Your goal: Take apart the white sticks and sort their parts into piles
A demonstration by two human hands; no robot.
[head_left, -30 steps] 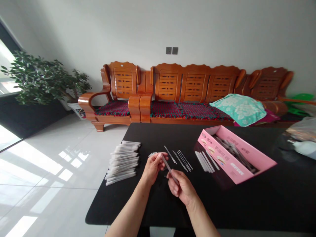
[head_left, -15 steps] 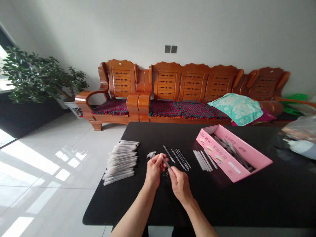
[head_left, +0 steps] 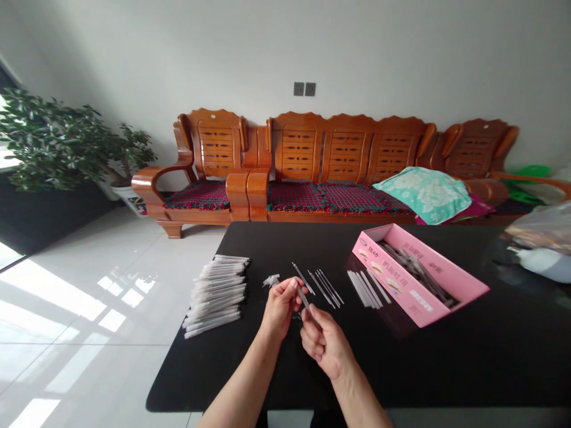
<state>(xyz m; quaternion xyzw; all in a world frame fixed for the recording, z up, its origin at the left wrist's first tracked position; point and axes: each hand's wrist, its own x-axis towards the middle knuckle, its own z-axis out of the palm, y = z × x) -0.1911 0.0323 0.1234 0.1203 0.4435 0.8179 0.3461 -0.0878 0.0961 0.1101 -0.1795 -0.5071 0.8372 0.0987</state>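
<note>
Between my two hands is a slim grey pen barrel (head_left: 305,300), slanting down to the right. The fingertips of my left hand (head_left: 279,306) pinch its upper end. My right hand (head_left: 328,340) is closed round the lower end, and part of the barrel is hidden there. Just beyond my hands lie several thin pen refills (head_left: 326,288) on the black table (head_left: 401,374). Small pale plastic pieces (head_left: 271,279) lie past my left hand, and small dark pieces (head_left: 296,317), partly hidden, lie between my hands. Several whitish barrels (head_left: 366,289) rest farther right.
Many whitish pens (head_left: 216,297) are lined up in a stack at the table's left edge. A pink box (head_left: 423,285) holding many grey barrels stands at the right. Behind it are a clear plastic bag (head_left: 546,229) and a wooden sofa (head_left: 348,148) with a turquoise pillow (head_left: 428,193).
My right hand has shifted slightly down and turned, with its fingers curled round the lower end, and more of the barrel shows between my hands. The view has shifted slightly.
</note>
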